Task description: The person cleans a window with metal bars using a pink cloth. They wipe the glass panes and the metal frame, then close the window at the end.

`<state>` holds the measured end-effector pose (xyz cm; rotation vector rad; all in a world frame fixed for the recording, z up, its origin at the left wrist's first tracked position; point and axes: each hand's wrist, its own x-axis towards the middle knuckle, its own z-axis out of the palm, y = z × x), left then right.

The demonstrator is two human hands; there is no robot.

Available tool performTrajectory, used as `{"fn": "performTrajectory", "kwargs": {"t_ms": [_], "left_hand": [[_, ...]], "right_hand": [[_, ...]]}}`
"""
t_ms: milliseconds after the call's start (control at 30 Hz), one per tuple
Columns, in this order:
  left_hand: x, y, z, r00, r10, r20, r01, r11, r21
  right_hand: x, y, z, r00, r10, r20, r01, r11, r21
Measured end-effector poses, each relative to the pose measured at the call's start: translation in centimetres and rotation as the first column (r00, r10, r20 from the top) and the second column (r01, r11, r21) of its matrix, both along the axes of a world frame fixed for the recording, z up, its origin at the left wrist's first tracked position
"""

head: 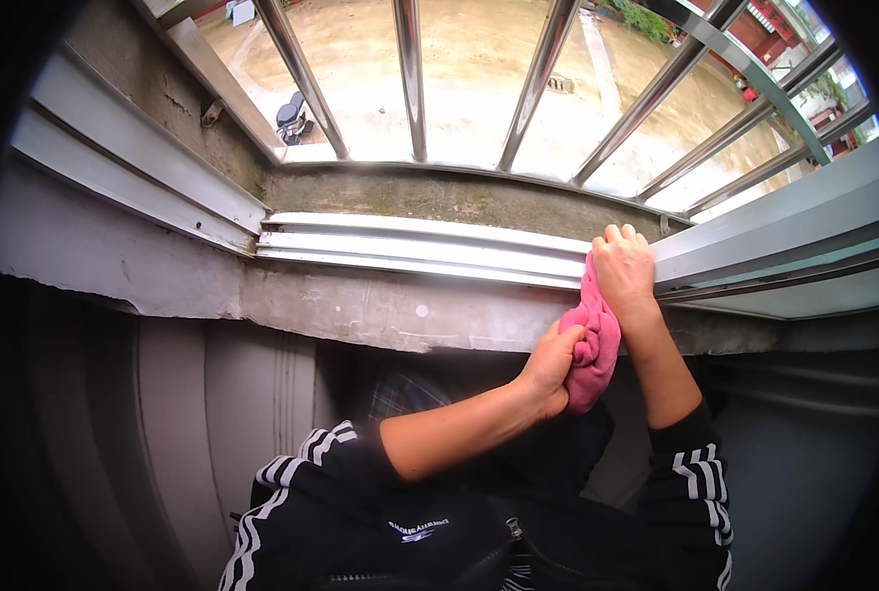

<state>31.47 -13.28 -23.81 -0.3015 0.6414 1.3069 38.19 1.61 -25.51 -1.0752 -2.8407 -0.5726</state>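
A pink cloth [591, 354] hangs bunched between my two hands, its upper end drawn out thin toward the window track [424, 244]. My left hand [555, 367] grips the thick, folded lower part in front of the sill. Farther up, my right hand [624, 266] holds the narrow end at the right end of the white metal track, close against the sliding window frame [772, 229]. The fingertips of the right hand are bent over the track and partly hidden, so their exact contact there cannot be made out.
Beyond the track lies a rough concrete ledge [424, 193], edged by upright metal bars [410, 81]. The sill's plastered front face [380, 306] has a chipped lower edge. Outside and below are a yard [469, 66] and a parked scooter [291, 118].
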Motion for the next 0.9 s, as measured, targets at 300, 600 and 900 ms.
{"fn": "performTrajectory", "kwargs": {"t_ms": [300,600,900], "left_hand": [[-2.7,-2.2,-0.7,1.000,-0.008,-0.005,0.008,1.000,0.014],[-7.3,-6.5,0.0,0.987,0.153,-0.056,-0.159,0.981,-0.107],[-14.1,-10.3,-1.8,0.871,0.467,-0.152,-0.477,0.878,-0.042]], "right_hand": [[-0.3,0.8,0.8,0.989,0.010,-0.149,-0.054,0.954,-0.296],[-11.2,-2.0,0.1,0.936,0.205,-0.288,-0.319,0.842,-0.435],[-26.5,-7.9,-0.5,0.869,0.236,-0.434,-0.453,0.732,-0.509]]}}
